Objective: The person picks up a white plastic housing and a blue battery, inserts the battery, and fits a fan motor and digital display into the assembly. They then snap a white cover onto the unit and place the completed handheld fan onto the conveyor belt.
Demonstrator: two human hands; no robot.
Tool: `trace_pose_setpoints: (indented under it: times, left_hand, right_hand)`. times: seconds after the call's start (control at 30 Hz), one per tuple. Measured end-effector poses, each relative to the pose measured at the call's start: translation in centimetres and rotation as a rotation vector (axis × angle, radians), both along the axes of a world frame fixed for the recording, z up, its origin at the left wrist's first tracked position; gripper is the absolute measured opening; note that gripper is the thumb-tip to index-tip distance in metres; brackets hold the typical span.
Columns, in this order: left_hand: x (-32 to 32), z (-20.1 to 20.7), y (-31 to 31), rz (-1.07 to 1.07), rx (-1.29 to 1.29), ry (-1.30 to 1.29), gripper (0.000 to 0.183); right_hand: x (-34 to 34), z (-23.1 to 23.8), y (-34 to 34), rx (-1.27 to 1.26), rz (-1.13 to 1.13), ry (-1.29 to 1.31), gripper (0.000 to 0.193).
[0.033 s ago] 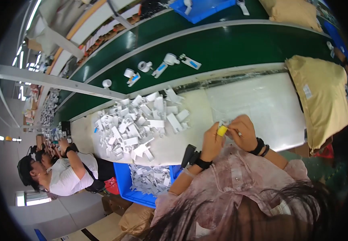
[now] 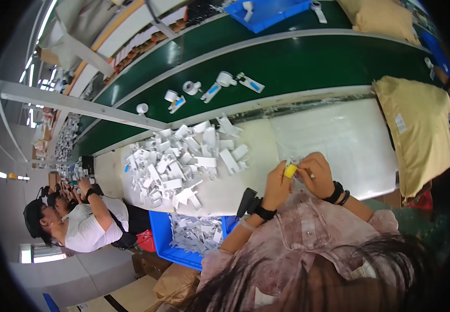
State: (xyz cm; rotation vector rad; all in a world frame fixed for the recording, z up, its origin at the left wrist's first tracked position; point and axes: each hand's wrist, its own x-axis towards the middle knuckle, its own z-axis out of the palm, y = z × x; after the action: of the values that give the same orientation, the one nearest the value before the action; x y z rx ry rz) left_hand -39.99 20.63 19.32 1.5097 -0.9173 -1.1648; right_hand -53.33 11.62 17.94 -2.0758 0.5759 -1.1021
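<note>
Reaching toward the pale bench (image 2: 256, 135) on the left is a person (image 2: 100, 210) in a white top (image 2: 87, 229). Next, on the near side, comes a blue plastic bin (image 2: 160, 235) full of grey-white parts (image 2: 194, 234). Just past it, a big heap of loose white plastic parts (image 2: 175, 161) lies on the bench. Far back, white pieces with blue patches (image 2: 210, 93) lie on a green belt (image 2: 298, 62). Right of the heap, the left hand (image 2: 277, 186) has its fingers bent nearly closed, pinching a tiny pale piece (image 2: 293, 160), with a small yellow piece (image 2: 290, 170) just beside it. The right hand (image 2: 316, 176) curls in close; I cannot tell if it grips too. The step looks like careful fingertip work, and the next move seems to call for a steady pinch. Far right, a brown paper sack (image 2: 422, 148) has a white label (image 2: 400, 123), too small to read.
</note>
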Motion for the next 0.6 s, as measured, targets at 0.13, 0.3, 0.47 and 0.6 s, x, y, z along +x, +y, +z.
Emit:
trace_pose_setpoints:
  times: [0.13, 0.3, 0.47, 0.6]
  left_hand:
    - [4.1, -5.1, -0.7, -0.102, -0.168, -0.166, 0.030]
    - [19.0, -10.6, -2.0, 0.145, 0.119, 0.146, 0.040]
    - [40.8, -19.2, -0.9, 0.266, 0.084, -0.790, 0.038]
    - [50.2, -20.5, -4.5, 0.952, 0.230, -0.686, 0.041]
  right_hand:
    - [1.6, -2.6, -1.6, 0.313, 0.064, 0.027, 0.008]
    - [3.4, -6.5, -8.6, 0.501, -0.007, -0.031, 0.005]
    - [5.0, -9.6, -19.3, 0.456, -0.090, 0.139, 0.005]
    - [6.6, -11.5, -28.5, 0.340, -0.138, 0.300, 0.006]
